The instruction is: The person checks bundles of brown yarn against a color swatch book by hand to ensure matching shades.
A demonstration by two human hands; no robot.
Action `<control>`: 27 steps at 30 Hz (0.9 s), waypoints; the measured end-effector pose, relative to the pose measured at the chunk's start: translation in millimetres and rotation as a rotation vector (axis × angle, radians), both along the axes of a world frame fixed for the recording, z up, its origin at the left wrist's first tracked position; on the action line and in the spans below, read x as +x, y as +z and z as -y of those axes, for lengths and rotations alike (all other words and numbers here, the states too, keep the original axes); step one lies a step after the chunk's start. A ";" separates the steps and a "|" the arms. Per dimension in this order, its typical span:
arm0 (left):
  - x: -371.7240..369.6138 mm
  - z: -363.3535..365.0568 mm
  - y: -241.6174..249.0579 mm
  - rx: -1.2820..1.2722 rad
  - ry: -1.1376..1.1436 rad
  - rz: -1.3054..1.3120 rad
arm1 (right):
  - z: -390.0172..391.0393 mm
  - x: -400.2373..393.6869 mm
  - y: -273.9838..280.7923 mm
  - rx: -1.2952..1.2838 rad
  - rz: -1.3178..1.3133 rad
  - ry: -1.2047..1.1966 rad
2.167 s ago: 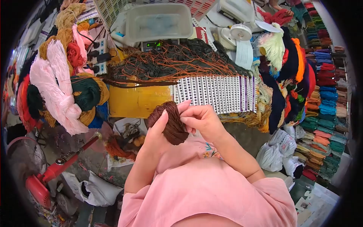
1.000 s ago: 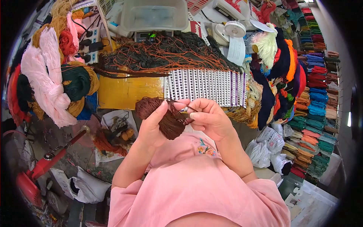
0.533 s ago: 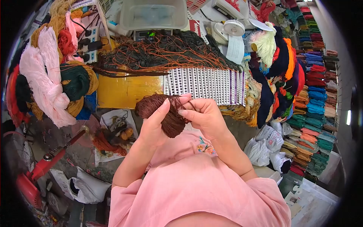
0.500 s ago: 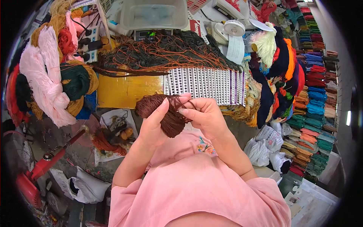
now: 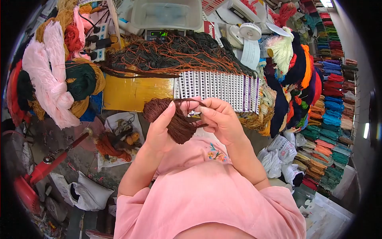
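Observation:
A bundle of dark brown yarn [image 5: 180, 128] is gripped in my left hand [image 5: 162, 126], thumb along its near side. My right hand [image 5: 218, 118] is closed in a pinch on strands at the bundle's right end, which stretch between the two hands. Both hands are in front of my chest, near the table's front edge. Just beyond them lie white cards with rows of round holes [image 5: 217, 91] and a yellow board [image 5: 137, 93]. Behind the cards spreads a long pile of black and rust-orange threads [image 5: 179, 51].
Pink yarn [image 5: 53, 79] and dark green yarn [image 5: 80, 79] hang at the left beside power strips. At the back stands a clear plastic tub [image 5: 167, 14] on a scale. Multicoloured skeins [image 5: 294, 83] crowd the right. A red metal arm [image 5: 49, 164] sits at lower left.
My right hand has moved slightly right, away from the bundle, drawing the strands out between the hands. My left hand still holds the yarn. The view has shifted a little.

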State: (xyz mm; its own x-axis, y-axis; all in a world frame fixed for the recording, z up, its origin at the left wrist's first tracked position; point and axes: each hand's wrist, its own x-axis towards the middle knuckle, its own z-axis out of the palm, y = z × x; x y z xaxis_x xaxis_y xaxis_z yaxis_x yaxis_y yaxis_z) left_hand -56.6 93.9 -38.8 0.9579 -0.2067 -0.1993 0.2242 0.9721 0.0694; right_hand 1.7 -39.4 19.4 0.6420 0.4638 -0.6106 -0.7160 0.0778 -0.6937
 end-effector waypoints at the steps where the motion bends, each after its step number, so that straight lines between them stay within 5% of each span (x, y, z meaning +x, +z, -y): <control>1: 0.6 1.5 1.6 0.019 0.005 -0.009 | -3.3 -0.3 5.7 -0.055 0.034 0.018; 8: 2.4 6.7 -4.8 0.164 -0.062 0.050 | 4.9 -4.8 -9.6 -0.179 0.243 0.159; 14: 5.4 10.8 -3.7 0.071 -0.103 0.056 | 16.9 -1.5 -0.9 -0.132 0.123 0.079; 16: 5.7 12.6 -2.6 0.171 -0.067 0.108 | 24.1 -1.4 -10.3 0.022 0.204 -0.013; 20: 0.5 17.9 -10.8 0.333 -0.186 -0.003 | 40.7 -3.6 -8.3 0.249 -0.086 -0.011; 21: 5.0 21.9 -15.1 0.312 -0.110 0.210 | 48.5 -3.9 -10.9 0.324 -0.135 -0.004; 23: 3.5 21.6 -4.9 0.109 -0.090 0.033 | 62.3 -3.3 -12.7 0.433 -0.221 0.002; 25: 16.1 18.7 0.6 0.386 -0.305 0.076 | 72.8 0.3 -7.9 0.176 -0.118 0.056; 27: 29.8 10.5 20.6 0.705 -0.510 -0.016 | 83.2 14.1 -3.6 0.050 0.310 -0.019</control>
